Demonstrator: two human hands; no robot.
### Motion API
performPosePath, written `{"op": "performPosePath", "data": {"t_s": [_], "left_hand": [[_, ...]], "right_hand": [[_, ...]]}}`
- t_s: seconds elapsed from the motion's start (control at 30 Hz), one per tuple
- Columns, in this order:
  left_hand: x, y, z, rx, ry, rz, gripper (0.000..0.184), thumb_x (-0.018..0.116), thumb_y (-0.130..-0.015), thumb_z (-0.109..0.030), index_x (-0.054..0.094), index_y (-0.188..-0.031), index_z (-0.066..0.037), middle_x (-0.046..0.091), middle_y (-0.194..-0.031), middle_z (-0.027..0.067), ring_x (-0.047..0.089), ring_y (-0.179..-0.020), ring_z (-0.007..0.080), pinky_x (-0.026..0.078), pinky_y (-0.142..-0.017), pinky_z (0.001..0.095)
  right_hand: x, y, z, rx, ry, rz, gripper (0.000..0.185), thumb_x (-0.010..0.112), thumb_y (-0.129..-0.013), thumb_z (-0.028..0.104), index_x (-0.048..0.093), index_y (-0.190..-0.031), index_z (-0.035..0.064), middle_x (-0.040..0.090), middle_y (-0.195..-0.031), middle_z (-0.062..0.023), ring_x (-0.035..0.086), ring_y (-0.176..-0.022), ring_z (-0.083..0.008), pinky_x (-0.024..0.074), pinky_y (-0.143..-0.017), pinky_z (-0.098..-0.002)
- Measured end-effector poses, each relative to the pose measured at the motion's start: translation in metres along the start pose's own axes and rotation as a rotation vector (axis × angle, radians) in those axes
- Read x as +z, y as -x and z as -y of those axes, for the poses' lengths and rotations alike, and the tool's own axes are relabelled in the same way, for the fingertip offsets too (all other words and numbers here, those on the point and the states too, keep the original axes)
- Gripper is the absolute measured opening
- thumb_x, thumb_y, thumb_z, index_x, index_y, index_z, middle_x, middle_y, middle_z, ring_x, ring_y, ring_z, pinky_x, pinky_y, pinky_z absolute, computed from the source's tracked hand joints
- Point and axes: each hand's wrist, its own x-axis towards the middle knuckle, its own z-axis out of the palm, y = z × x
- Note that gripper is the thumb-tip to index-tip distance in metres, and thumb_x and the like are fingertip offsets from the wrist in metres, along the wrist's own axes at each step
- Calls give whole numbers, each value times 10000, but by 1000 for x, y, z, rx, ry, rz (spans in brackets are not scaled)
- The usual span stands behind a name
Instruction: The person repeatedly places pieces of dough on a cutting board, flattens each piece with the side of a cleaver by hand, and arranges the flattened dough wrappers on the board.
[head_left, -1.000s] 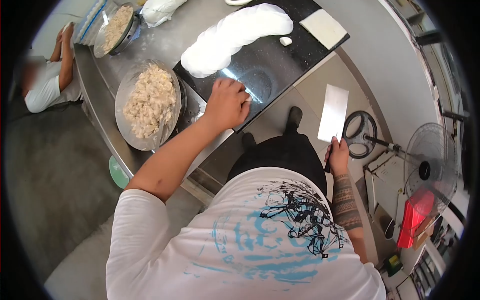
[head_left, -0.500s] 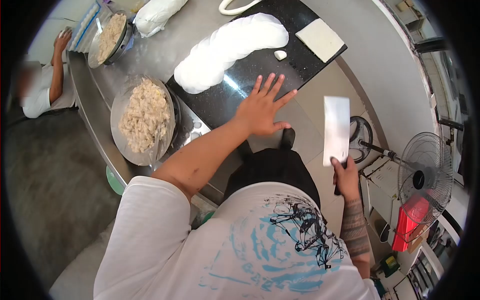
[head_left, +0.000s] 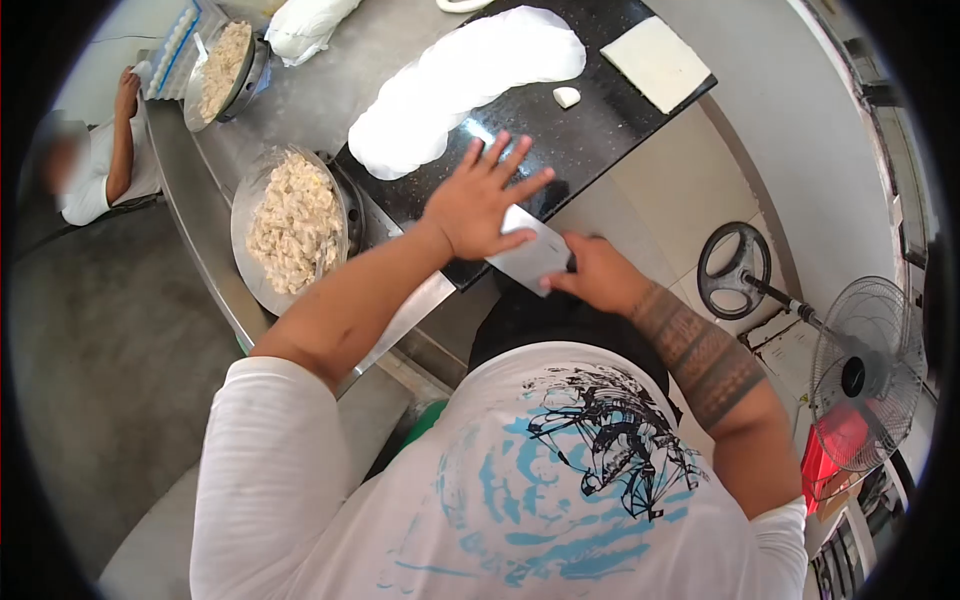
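My left hand [head_left: 480, 205] is spread flat over the near edge of a black stone slab [head_left: 620, 125], with nothing in its fingers. In my right hand [head_left: 598, 274] is a cleaver [head_left: 532, 252] with a broad, rectangular metal blade, gripped by its dark handle. The blade points toward my left hand, and its far end reaches under or beside my left thumb; whether they touch I cannot tell. Beyond my left hand lies a long, lumpy roll of white dough [head_left: 470, 85]. A small white dough piece [head_left: 567, 97] and a flat, pale square [head_left: 655, 63] lie to its right.
A bowl of chunky pale filling [head_left: 295, 225] stands left of the slab on a steel counter [head_left: 375, 50]. Behind it are a second filling bowl [head_left: 222, 75] and a wrapped white bundle [head_left: 308, 28]. A co-worker [head_left: 110, 165] is at far left. A fan [head_left: 868, 372] stands at right.
My right hand has brought the cleaver from the right side inward to the slab's near edge. My left hand has shifted slightly left, still spread.
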Motion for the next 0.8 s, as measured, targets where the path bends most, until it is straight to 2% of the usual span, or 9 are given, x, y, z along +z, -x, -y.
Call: {"op": "performPosePath", "data": {"t_s": [0.03,0.13,0.27,0.3,0.4,0.53,0.63,0.73,0.8], "left_hand": [[7,1,-11,6,26,-9,893,684,-908,-645,409,-1677,-283,280,-1747,242,287,-1575,524,212,-1268,689],[19,-7,-33,-22,74,-26,891,661,-923,-647,381,-1688,-287,270,-1751,239,277,-1578,520,209,-1259,709],[11,-21,-19,-55,6,0,886,633,-943,-648,348,-1701,-287,254,-1756,239,251,-1591,513,206,-1246,733],[10,-25,-12,-57,-4,-26,871,619,-954,-644,348,-1701,-285,258,-1754,244,270,-1585,514,205,-1238,745],[11,-36,6,-27,-106,-135,850,600,-969,-641,345,-1701,-293,267,-1751,240,295,-1577,508,211,-1241,733],[1,-62,50,94,-144,-295,822,581,-988,-630,335,-1704,-308,269,-1755,228,293,-1583,501,195,-1261,706],[1,-50,50,205,-89,-233,872,588,-960,-678,332,-1706,-306,249,-1760,242,275,-1594,499,180,-1267,702],[21,-16,4,226,-8,-61,934,590,-936,-731,301,-1717,-310,221,-1772,240,238,-1617,482,169,-1276,696],[21,-30,-6,241,-30,-64,945,600,-927,-743,293,-1718,-327,230,-1774,220,235,-1620,474,185,-1270,705]], "right_hand": [[0,15,1,-15,23,-38,561,842,-899,421,639,-1162,-32,739,-980,-271,729,-947,-462,558,-819,-524],[-18,31,5,211,111,121,594,839,-896,454,607,-1166,-21,730,-949,-265,727,-945,-461,550,-820,-541],[-27,17,1,88,200,-18,576,833,-896,459,602,-1141,-9,711,-920,-247,706,-951,-475,538,-815,-556],[-33,11,7,111,195,3,560,831,-898,446,607,-1138,-8,707,-939,-249,701,-961,-469,539,-811,-550],[-39,-2,2,-6,234,-125,552,839,-892,431,621,-1130,-17,710,-926,-235,713,-938,-442,545,-808,-528],[-57,-23,37,134,221,-120,568,850,-883,423,643,-1153,-32,728,-962,-242,730,-940,-412,559,-826,-488],[-38,-10,46,193,61,-123,597,856,-880,420,644,-1200,-38,739,-1034,-278,740,-961,-421,569,-849,-479],[27,31,12,110,68,-218,585,864,-880,405,636,-1200,-28,744,-1006,-271,746,-948,-425,571,-841,-490],[23,32,3,142,110,-288,578,867,-880,396,630,-1199,-23,739,-978,-265,743,-941,-428,567,-826,-497]]}}
